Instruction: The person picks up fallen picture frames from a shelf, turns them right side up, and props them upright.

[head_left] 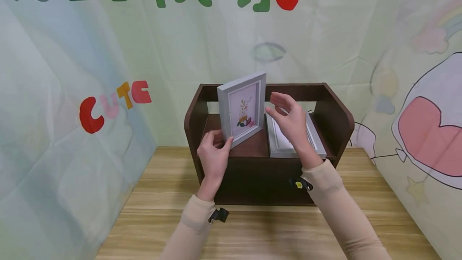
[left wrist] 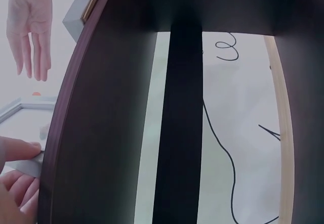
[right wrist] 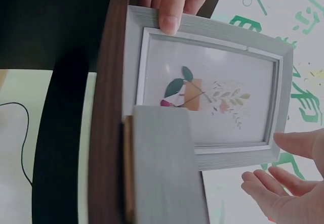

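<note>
A grey picture frame (head_left: 242,109) with a flower print stands upright and angled on the left part of the dark brown shelf (head_left: 252,179). My left hand (head_left: 214,151) pinches its lower left edge between thumb and fingers; the right wrist view shows this thumb (right wrist: 170,23) over the border. Beside the frame's right edge is my right hand (head_left: 290,119), fingers extended and slightly bent, holding nothing. Below that hand, a second grey picture frame (head_left: 317,133) lies flat on the shelf's right part, partly hidden by the hand and wrist.
The shelf stands on a wood-grain table (head_left: 151,196). Its raised side panels (head_left: 339,121) and back rail (head_left: 299,91) bound the top level. Behind hangs a printed cloth (head_left: 173,51) with green characters, and cloth also covers both sides.
</note>
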A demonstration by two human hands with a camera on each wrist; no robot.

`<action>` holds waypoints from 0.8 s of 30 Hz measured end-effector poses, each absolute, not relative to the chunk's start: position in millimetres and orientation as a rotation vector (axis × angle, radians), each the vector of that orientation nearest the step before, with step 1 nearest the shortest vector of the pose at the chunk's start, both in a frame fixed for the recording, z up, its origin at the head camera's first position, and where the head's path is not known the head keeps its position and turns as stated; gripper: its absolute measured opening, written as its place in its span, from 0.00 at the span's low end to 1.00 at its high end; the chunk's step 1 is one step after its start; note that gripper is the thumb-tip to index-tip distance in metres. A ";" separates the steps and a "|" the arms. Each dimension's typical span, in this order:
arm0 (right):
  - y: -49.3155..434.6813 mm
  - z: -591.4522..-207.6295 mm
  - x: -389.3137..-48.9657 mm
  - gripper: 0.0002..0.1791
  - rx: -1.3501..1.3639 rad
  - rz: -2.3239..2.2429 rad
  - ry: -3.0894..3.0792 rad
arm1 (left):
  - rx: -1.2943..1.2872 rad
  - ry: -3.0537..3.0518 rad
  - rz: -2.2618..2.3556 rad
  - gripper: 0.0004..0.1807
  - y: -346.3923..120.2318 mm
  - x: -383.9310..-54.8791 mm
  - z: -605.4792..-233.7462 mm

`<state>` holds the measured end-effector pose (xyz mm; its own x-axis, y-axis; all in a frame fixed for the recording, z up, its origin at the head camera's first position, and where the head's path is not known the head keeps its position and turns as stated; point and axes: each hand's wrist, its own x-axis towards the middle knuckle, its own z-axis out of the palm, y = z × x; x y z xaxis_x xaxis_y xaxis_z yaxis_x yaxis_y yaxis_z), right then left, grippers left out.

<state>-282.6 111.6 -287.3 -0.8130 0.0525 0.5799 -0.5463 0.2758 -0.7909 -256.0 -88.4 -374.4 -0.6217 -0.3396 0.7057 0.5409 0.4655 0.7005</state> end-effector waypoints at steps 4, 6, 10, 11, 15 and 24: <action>110.8 -282.6 -282.8 0.24 0.475 1.539 -2.037 | -0.169 -1.835 -1.269 0.14 -84.9 -255.4 -376.0; 110.0 -279.5 -282.5 0.24 0.488 1.524 -2.033 | -0.172 -1.833 -1.255 0.14 -83.1 -255.1 -376.6; 108.6 -273.7 -282.6 0.24 0.510 1.492 -2.028 | -0.177 -1.828 -1.218 0.14 -80.0 -254.1 -377.2; 108.3 -272.5 -283.0 0.25 0.515 1.482 -2.028 | -0.177 -1.828 -1.208 0.14 -79.4 -254.1 -377.5; 106.6 -266.6 -283.7 0.25 0.552 1.456 -2.022 | -0.178 -1.825 -1.186 0.14 -77.4 -253.7 -378.4; 95.8 -246.5 -272.5 0.25 0.628 1.456 -2.021 | -0.197 -1.822 -1.160 0.16 -72.8 -252.5 -378.8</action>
<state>-272.5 95.8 -246.5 -0.7305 -0.0471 0.6813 -0.6612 0.2985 -0.6883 -252.5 -72.8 -378.8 -0.5502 -0.3225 0.7702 0.5613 0.5401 0.6271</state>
